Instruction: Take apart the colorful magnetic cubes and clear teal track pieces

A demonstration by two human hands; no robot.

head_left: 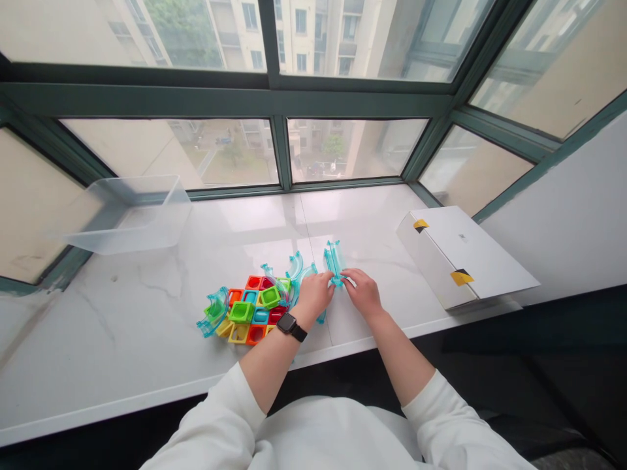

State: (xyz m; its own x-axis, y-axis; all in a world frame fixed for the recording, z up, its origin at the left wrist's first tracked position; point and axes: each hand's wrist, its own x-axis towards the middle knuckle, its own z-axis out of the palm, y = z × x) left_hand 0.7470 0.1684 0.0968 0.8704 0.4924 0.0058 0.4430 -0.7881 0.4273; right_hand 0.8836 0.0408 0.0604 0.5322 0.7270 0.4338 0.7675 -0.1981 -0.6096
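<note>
A clear blue straight track piece (334, 258) is held just above or on the white sill, its far end pointing to the window. My left hand (316, 297), with a black watch on its wrist, pinches the near end from the left. My right hand (362, 292) has its fingers closed on the same end from the right. Left of my hands lies a cluster of red, yellow, green and blue square blocks (241, 312). Clear blue curved track pieces lie around them, one curved piece (294, 265) behind and another curved piece (213, 313) at the left. My left hand partly hides some pieces.
A clear plastic bin (132, 238) stands at the back left of the marble sill (161, 333). To the right is a white box (470, 258) with yellow and black tabs. Green-framed windows (281, 150) border the back, and the sill's front edge runs close to my body.
</note>
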